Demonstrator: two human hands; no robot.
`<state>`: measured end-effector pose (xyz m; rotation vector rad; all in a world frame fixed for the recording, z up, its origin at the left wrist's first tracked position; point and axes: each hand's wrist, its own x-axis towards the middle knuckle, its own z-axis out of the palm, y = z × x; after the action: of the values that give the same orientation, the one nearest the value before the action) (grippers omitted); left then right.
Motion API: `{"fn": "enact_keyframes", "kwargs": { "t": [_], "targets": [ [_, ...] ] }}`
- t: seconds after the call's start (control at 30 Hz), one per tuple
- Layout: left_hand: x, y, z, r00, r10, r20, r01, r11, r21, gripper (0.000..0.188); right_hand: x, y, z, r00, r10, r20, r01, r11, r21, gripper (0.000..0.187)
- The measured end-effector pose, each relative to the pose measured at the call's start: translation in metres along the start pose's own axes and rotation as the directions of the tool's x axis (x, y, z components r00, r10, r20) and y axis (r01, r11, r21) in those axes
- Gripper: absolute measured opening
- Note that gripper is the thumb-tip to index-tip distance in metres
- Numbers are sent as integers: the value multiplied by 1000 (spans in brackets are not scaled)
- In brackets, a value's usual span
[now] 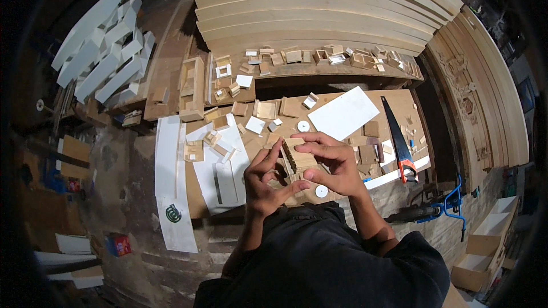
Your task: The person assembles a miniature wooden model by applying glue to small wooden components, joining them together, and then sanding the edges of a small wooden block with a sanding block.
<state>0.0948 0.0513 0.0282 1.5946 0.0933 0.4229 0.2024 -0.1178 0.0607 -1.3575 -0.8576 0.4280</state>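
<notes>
- The small wooden piece (303, 159) was at the centre of the frame, above the bench (410, 108), apparently held two-handed for steadiness.
- The left hand (265, 179) curled, pinching its left side between fingers and thumb.
- The right hand (335, 164) pinched it from the right, thumb low, fingers above.
- Right of centre, the saw (398, 140) lay handle toward the person, perhaps for reach.
- Lower left, a white panel (170, 165) bore a dark green spiral mark (173, 213); print on the red box (120, 244) was too small to read.
</notes>
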Motion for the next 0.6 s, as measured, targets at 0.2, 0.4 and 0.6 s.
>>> {"fn": "enact_keyframes", "kwargs": {
  "t": [0.2,0.4,0.6],
  "targets": [
    [2,7,-8,978,-193,83,191,981,24,96,5,-13,-4,984,180,1,-179,979,-97,42],
    [1,-8,-3,991,-123,60,135,950,-281,77,11,-19,-8,987,144,71,-130,975,-180,36],
    [-2,-24,-10,965,-198,169,247,903,-351,64,25,-14,-29,952,193,238,-130,958,-255,38]
  ]
}}
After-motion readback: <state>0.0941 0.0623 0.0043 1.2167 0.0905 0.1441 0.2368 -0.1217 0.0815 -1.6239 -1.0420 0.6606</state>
